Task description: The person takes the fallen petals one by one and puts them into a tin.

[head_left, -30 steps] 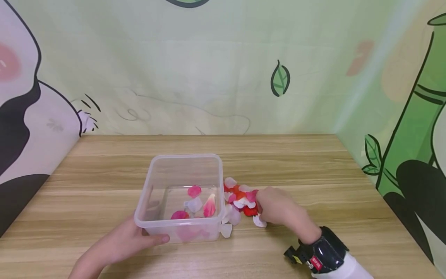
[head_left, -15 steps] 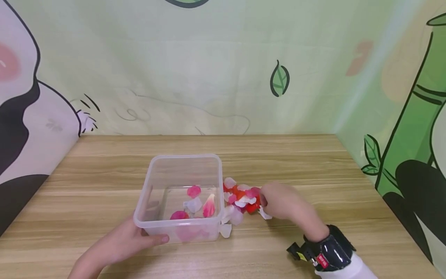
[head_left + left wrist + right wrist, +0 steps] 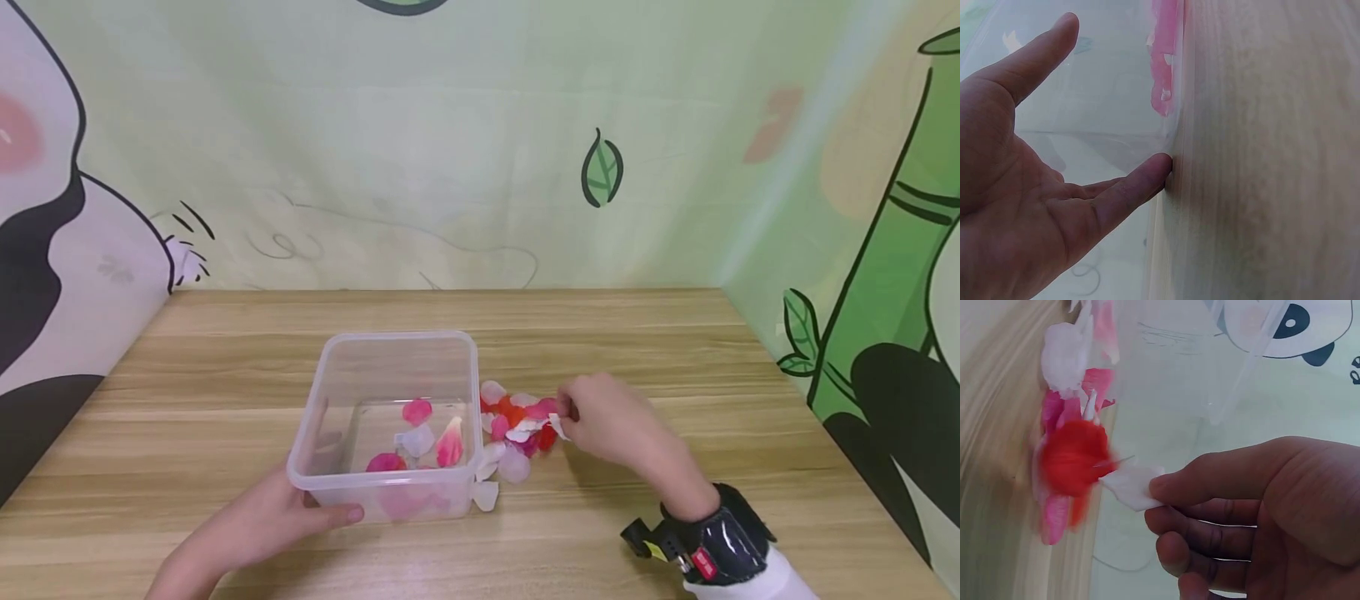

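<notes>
A clear plastic box stands on the wooden table with several pink and white petals inside, one of them a pink-and-cream petal. My left hand rests at its near left corner, thumb along the front wall and the other fingers by the left side. Seen from the left wrist, the fingers of that hand are spread and fairly straight against the clear wall. Between thumb and forefinger my right hand pinches a white petal, close over a heap of red, pink and white petals.
The petal heap lies against the right side of the box, with one white petal at its near right corner. A printed cloth with panda and bamboo drawings hangs behind the table. A black wrist camera strap sits on the right wrist.
My right hand has pulled the white petal up from the right edge of the heap and raised it slightly. The left hand and the box have stayed in place.
</notes>
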`<state>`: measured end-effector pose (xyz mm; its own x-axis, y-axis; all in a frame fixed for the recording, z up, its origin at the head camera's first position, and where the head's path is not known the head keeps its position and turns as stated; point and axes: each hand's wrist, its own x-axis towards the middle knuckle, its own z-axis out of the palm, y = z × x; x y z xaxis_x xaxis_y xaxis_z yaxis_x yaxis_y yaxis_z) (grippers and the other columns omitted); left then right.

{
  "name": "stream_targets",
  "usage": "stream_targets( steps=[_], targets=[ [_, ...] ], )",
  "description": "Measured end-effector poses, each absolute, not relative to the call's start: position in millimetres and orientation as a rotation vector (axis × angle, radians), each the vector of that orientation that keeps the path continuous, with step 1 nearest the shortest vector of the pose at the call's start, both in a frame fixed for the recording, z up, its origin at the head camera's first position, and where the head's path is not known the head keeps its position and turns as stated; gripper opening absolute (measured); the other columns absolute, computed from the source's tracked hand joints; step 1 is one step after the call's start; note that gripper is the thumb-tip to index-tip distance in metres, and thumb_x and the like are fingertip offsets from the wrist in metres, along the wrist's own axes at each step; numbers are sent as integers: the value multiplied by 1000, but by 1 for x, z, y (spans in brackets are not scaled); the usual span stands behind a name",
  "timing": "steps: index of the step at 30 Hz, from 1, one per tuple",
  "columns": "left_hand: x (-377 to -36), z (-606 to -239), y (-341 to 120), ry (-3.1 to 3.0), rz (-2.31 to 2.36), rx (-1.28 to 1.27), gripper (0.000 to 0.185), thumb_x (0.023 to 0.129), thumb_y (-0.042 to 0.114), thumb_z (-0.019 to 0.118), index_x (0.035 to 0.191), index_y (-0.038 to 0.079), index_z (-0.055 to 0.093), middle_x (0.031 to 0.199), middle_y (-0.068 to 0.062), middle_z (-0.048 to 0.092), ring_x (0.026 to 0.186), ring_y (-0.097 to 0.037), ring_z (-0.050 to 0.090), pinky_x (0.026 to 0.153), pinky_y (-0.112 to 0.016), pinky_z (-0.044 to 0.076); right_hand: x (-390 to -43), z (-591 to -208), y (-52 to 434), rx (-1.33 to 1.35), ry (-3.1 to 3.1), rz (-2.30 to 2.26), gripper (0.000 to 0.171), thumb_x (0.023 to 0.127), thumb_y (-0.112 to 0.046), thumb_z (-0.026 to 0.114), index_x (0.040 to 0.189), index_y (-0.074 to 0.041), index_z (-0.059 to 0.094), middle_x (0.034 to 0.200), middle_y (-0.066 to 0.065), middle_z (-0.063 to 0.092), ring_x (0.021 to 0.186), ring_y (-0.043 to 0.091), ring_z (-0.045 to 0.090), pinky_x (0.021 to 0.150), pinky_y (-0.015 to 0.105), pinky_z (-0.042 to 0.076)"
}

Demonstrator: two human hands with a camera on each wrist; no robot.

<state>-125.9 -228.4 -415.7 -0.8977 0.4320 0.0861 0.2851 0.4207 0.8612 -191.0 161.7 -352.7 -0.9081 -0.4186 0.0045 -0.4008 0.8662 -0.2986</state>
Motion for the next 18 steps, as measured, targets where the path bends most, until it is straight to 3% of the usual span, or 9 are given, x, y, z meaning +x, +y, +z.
stream_targets(
  steps=[7,12,18],
  targets=[
    [-125,-416,-229,2531,1481,624,126,84,27,88,165,28,-8,145,-27,48,122,-39,54,92,-30,50,-189,-349,159,-691,3039,-540,15,88,-5,75,80,-13,65,69,-5,55,62,14,50,57,29,45],
    [-124,-414,-229,2585,1439,606,127,83,30,88,165,32,-9,148,-33,43,132,-48,47,94,-33,50,-186,-345,155,-700,3080,-665,9,89,-6,78,89,-12,70,73,-6,59,62,13,52,56,28,46],
    [-124,-415,-229,2580,1436,624,127,84,31,88,165,28,-10,147,-31,45,130,-45,49,95,-30,49,-181,-342,146,-797,3190,-788,10,87,-8,82,92,-11,73,77,-6,64,68,12,56,59,27,49]
  ],
)
